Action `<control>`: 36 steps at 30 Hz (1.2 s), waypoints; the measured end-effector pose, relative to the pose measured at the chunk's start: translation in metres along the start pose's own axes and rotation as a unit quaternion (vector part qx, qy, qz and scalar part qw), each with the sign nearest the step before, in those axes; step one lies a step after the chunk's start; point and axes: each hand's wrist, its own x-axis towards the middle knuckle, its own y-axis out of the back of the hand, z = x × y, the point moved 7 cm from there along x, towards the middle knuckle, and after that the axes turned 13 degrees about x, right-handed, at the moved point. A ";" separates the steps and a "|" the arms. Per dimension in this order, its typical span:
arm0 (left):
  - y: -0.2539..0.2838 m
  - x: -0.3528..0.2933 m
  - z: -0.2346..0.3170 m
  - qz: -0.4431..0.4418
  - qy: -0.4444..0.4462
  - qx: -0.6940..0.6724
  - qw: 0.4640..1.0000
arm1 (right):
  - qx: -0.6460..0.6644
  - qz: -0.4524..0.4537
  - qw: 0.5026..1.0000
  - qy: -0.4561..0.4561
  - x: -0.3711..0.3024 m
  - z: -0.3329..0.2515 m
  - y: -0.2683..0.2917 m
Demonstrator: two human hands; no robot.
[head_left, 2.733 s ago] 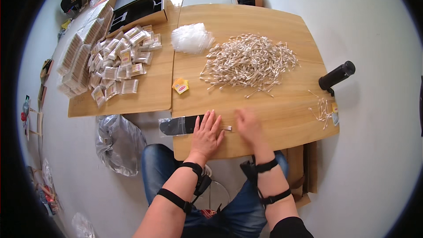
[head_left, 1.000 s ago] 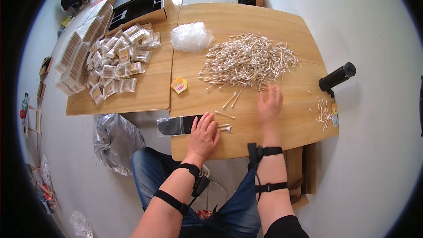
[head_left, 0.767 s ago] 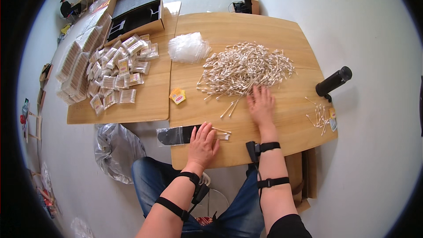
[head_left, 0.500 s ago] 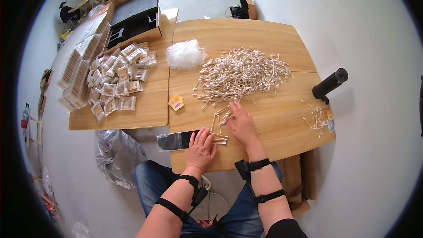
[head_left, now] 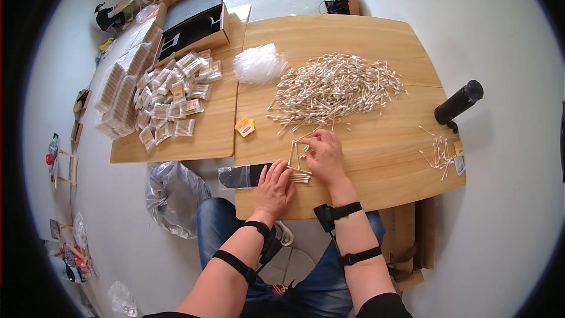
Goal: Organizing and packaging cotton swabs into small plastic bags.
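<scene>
Several cotton swabs (head_left: 300,179), slim pale sticks with white tips, lie side by side near the front edge of the table (head_left: 388,162), their ends showing just right of the left hand (head_left: 273,191). I see that hand laid flat, fingers extended, covering part of them and one end of a black strip (head_left: 236,177) in a clear sleeve, which juts past the table's left edge near the front corner. On my feed the right hand (head_left: 325,156) is narrow, fingertips drawn in beside a few loose swabs (head_left: 296,154); I cannot tell whether it pinches any. Toward the back edge I have a broad heap (head_left: 338,89) of tangled swabs.
</scene>
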 end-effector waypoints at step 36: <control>-0.008 -0.005 -0.007 0.044 -0.010 0.031 0.999 | -0.098 -0.084 0.991 -0.039 -0.019 -0.008 -0.028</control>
